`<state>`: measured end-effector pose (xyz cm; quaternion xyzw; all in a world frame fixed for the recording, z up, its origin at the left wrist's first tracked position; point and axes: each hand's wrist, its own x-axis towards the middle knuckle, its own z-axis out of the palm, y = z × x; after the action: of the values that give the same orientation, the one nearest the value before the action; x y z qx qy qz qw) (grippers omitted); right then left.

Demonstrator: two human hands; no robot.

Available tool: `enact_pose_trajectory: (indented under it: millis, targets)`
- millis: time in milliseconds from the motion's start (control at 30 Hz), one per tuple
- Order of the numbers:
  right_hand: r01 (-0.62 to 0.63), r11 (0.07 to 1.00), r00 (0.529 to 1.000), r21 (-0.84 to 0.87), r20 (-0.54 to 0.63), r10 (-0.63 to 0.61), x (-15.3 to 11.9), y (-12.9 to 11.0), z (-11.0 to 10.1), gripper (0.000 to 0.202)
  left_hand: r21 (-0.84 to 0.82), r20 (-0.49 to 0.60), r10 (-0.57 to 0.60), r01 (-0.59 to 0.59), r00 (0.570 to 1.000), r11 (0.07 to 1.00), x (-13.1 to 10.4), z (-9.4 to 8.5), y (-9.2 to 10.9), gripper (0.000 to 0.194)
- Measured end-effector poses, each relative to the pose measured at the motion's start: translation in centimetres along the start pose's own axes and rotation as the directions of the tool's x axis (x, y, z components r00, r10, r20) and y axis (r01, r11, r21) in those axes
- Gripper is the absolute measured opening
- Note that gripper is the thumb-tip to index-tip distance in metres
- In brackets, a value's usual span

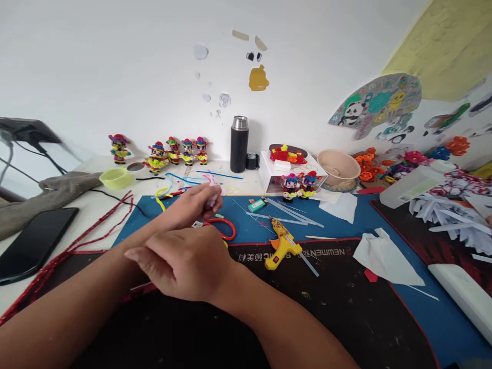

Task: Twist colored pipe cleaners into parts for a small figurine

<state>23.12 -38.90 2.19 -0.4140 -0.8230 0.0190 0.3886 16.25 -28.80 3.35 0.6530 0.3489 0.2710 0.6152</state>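
My left hand (203,201) reaches across the mat with its fingers curled closed. Something small, pale pink and purple, shows at its fingers, too hidden to name. My right hand (184,264) is nearer to me, over my left forearm. Its thumb points left, and its other fingers are out of sight beneath the back of the hand. Just beyond it, partly covered, lies a red loop handle (233,230). A yellow hot glue gun (283,245) rests to the right. Blue pipe cleaners (184,179) and a yellow one (160,204) lie past my left hand.
Several pipe-cleaner figures (157,158) stand along the wall, beside a black thermos (239,146). A white box (269,177), clear glue sticks (295,212) and paper scraps (388,256) are farther right. At left are a phone (36,243) and red twisted strands (80,241).
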Motion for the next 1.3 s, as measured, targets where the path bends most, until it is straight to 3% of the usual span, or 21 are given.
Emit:
enact_pose_trajectory:
  millis: [67,167,233,367,567,733,967,1300]
  targets:
    - [-0.064,0.995,0.998,0.073,-0.023,0.066,0.0,0.1,-0.2,0.044,-0.24,-0.076,-0.097,0.077,0.992,0.968,-0.2,-1.9,-0.4,0.039]
    - [-0.119,0.974,0.989,0.191,-0.062,0.133,0.0,0.4,-0.2,0.047,-0.545,-0.146,-0.154,0.05,0.977,0.837,-1.1,-4.2,-1.9,0.02]
    - [-0.155,0.941,0.975,0.301,-0.105,0.194,0.0,0.7,-0.2,0.047,-0.646,-0.152,-0.177,0.038,0.972,0.762,-2.0,-5.1,-3.0,0.016]
    - [-0.289,0.815,0.921,0.503,-0.085,0.379,0.1,1.4,0.1,0.041,-0.73,-0.182,-0.112,-0.059,0.977,0.681,-3.4,-5.6,-4.4,0.037]
    - [-0.489,0.455,0.753,0.744,0.096,0.651,0.6,3.6,0.8,0.048,-0.655,-0.19,-0.026,-0.107,0.981,0.748,-3.5,-5.3,-5.0,0.031]
    - [-0.538,0.316,0.692,0.781,0.195,0.695,0.6,5.4,1.9,0.048,-0.499,-0.163,0.047,-0.123,0.986,0.858,-3.9,-4.7,-4.7,0.036]
    - [-0.556,0.246,0.668,0.794,0.251,0.7,0.3,5.9,2.6,0.046,-0.139,-0.103,0.131,-0.144,0.986,0.98,-4.4,-4.0,-5.2,0.056]
    - [-0.569,0.19,0.655,0.8,0.3,0.694,0.3,5.9,2.5,0.042,-0.063,-0.057,0.133,-0.137,0.989,0.989,-4.8,-4.0,-4.9,0.062]
